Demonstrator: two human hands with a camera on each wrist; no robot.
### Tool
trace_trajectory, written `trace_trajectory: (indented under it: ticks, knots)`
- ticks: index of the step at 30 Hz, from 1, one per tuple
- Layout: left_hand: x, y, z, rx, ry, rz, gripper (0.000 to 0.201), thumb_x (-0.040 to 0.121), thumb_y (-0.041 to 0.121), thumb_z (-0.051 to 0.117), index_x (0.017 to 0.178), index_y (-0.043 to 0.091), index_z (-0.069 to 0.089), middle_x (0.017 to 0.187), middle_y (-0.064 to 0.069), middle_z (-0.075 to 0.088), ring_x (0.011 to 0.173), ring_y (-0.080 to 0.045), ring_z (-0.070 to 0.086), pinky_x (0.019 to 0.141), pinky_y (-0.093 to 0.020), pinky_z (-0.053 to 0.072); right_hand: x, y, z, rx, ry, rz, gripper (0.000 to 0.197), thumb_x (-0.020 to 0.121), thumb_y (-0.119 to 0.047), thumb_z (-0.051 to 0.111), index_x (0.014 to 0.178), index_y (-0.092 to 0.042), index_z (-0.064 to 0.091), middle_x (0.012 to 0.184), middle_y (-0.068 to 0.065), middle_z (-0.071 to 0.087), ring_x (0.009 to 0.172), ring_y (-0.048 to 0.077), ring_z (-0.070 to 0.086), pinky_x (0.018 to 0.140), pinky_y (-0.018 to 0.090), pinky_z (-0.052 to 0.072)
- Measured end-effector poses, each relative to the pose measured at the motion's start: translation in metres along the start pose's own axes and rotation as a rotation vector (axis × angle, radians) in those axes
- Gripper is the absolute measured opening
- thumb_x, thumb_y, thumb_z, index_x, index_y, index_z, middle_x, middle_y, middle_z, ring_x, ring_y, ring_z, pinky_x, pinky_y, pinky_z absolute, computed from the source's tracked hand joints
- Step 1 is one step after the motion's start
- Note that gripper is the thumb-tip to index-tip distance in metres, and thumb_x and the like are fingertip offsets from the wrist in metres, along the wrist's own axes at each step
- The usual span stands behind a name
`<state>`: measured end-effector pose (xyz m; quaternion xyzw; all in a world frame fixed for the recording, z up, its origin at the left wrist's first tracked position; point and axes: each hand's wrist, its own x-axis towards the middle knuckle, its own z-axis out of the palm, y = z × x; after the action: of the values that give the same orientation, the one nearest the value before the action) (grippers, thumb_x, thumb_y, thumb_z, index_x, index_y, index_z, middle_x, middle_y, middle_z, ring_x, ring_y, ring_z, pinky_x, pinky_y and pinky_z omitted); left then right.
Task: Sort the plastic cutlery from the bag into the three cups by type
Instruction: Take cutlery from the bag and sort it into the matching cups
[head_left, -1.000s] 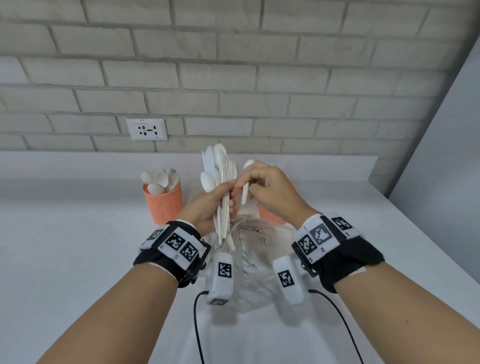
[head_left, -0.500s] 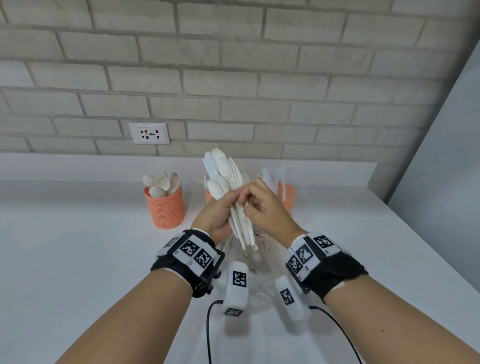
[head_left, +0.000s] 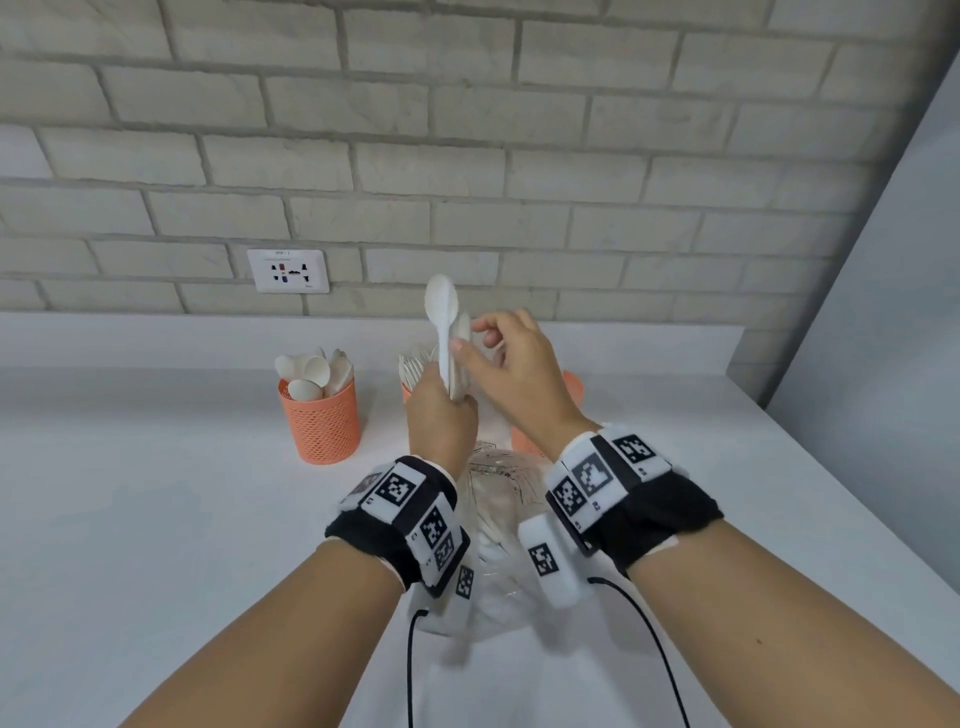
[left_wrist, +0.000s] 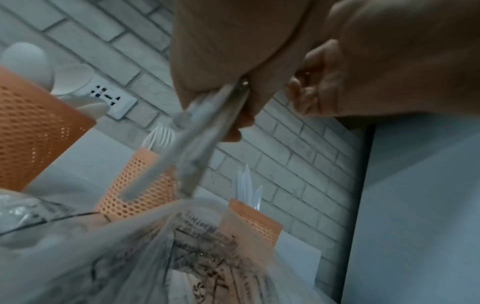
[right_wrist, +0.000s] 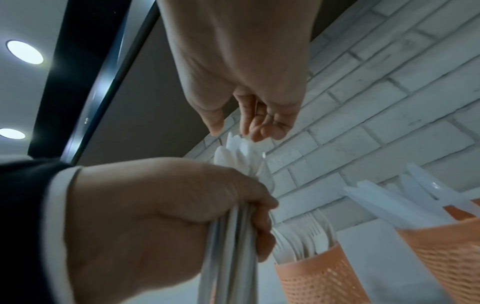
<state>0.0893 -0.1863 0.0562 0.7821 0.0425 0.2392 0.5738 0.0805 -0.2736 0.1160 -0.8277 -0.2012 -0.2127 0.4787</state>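
My left hand (head_left: 444, 402) grips a bundle of white plastic cutlery (head_left: 451, 358) upright by the handles, above the clear plastic bag (head_left: 493, 499). A spoon bowl (head_left: 441, 304) tops the bundle. My right hand (head_left: 467, 335) is at the bundle's upper end, where its thumb and index finger pinch a spoon (head_left: 462, 326). In the right wrist view its fingertips (right_wrist: 259, 129) sit right at the cutlery tips (right_wrist: 233, 144). Three orange mesh cups stand behind: spoons (head_left: 322, 421), forks (right_wrist: 311, 273), knives (right_wrist: 446, 246).
White counter (head_left: 156, 519) runs to a brick wall with a socket (head_left: 288, 271). A grey panel (head_left: 883, 364) closes off the right side. Black cables (head_left: 649, 649) trail from the wrist units over the counter's near part. The bag (left_wrist: 182, 257) lies between my forearms.
My right hand moved from the handles up to the top of the bundle. My left hand keeps its grip, and the bundle now stands more upright and looks tighter.
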Motion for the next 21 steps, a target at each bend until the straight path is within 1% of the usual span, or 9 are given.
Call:
trace_trajectory:
  ticks: [1, 3, 5, 6, 10, 12, 15, 18, 21]
  knots:
    - [-0.003, 0.0, 0.001, 0.074, 0.011, 0.051, 0.031, 0.084, -0.001, 0.051, 0.114, 0.006, 0.057, 0.091, -0.014, 0.065, 0.082, -0.029, 0.063, 0.067, -0.034, 0.05, 0.003, -0.001, 0.003, -0.013, -0.008, 0.029, 0.027, 0.085, -0.025, 0.065, 0.102, -0.005, 0.06, 0.095, -0.002, 0.043, 0.075, 0.004, 0.042, 0.067, 0.009, 0.036]
    - [-0.006, 0.0, 0.002, 0.195, 0.02, 0.111, 0.039, 0.083, -0.002, 0.052, 0.121, 0.006, 0.054, 0.098, -0.014, 0.064, 0.088, -0.028, 0.062, 0.075, -0.039, 0.052, 0.008, -0.001, 0.007, -0.058, 0.0, 0.088, 0.016, 0.082, -0.025, 0.068, 0.078, -0.013, 0.058, 0.082, -0.002, 0.044, 0.067, 0.003, 0.039, 0.06, 0.017, 0.032]
    - [-0.009, 0.002, 0.0, 0.303, 0.016, 0.117, 0.051, 0.08, -0.004, 0.05, 0.13, 0.007, 0.048, 0.105, -0.015, 0.06, 0.093, -0.031, 0.059, 0.079, -0.044, 0.051, 0.012, 0.002, 0.008, -0.05, 0.006, 0.153, 0.032, 0.083, -0.017, 0.066, 0.056, -0.015, 0.047, 0.061, -0.003, 0.043, 0.056, 0.003, 0.037, 0.056, 0.02, 0.028]
    - [-0.012, 0.004, -0.002, 0.363, 0.01, 0.105, 0.053, 0.08, -0.005, 0.05, 0.132, 0.006, 0.045, 0.108, -0.016, 0.057, 0.096, -0.032, 0.057, 0.08, -0.042, 0.049, 0.013, 0.003, 0.007, 0.006, 0.001, 0.199, 0.034, 0.083, -0.013, 0.064, 0.054, -0.011, 0.047, 0.055, -0.002, 0.042, 0.052, 0.005, 0.037, 0.053, 0.02, 0.029]
    - [-0.016, 0.005, -0.01, 0.486, -0.027, 0.085, 0.053, 0.081, -0.004, 0.051, 0.132, 0.004, 0.042, 0.112, -0.018, 0.053, 0.099, -0.034, 0.055, 0.077, -0.039, 0.047, 0.016, 0.004, 0.005, 0.169, 0.012, 0.31, 0.026, 0.088, -0.01, 0.057, 0.079, 0.014, 0.059, 0.067, 0.01, 0.053, 0.063, 0.016, 0.047, 0.06, 0.027, 0.037]
    - [-0.016, 0.003, -0.011, 0.487, -0.046, 0.089, 0.053, 0.08, -0.004, 0.052, 0.131, 0.005, 0.043, 0.111, -0.017, 0.054, 0.098, -0.033, 0.055, 0.073, -0.033, 0.043, 0.016, 0.006, 0.003, 0.266, 0.041, 0.356, 0.023, 0.091, -0.012, 0.052, 0.081, 0.009, 0.058, 0.066, 0.006, 0.049, 0.06, 0.014, 0.043, 0.059, 0.026, 0.035]
    - [-0.016, 0.0, -0.011, 0.493, -0.05, 0.083, 0.048, 0.08, -0.005, 0.052, 0.128, 0.003, 0.046, 0.111, -0.017, 0.055, 0.099, -0.033, 0.054, 0.072, -0.028, 0.036, 0.012, 0.007, -0.001, 0.42, -0.008, 0.423, 0.015, 0.096, -0.018, 0.048, 0.089, -0.007, 0.056, 0.064, -0.005, 0.045, 0.054, 0.005, 0.042, 0.051, 0.015, 0.034]
    - [-0.018, -0.003, -0.01, 0.461, -0.052, 0.083, 0.046, 0.081, -0.006, 0.051, 0.127, 0.002, 0.047, 0.114, -0.017, 0.054, 0.101, -0.032, 0.054, 0.075, -0.029, 0.04, 0.007, 0.008, 0.001, 0.383, -0.111, 0.405, 0.022, 0.094, -0.023, 0.055, 0.105, -0.005, 0.06, 0.078, -0.004, 0.053, 0.063, 0.001, 0.049, 0.045, 0.004, 0.038]
    - [-0.02, -0.008, -0.007, 0.44, -0.069, 0.086, 0.042, 0.08, -0.007, 0.051, 0.122, 0.001, 0.049, 0.115, -0.016, 0.055, 0.1, -0.032, 0.055, 0.077, -0.035, 0.046, 0.009, 0.01, -0.001, 0.404, -0.105, 0.428, 0.019, 0.097, -0.021, 0.048, 0.107, -0.008, 0.056, 0.076, -0.005, 0.052, 0.063, 0.003, 0.048, 0.053, 0.011, 0.039]
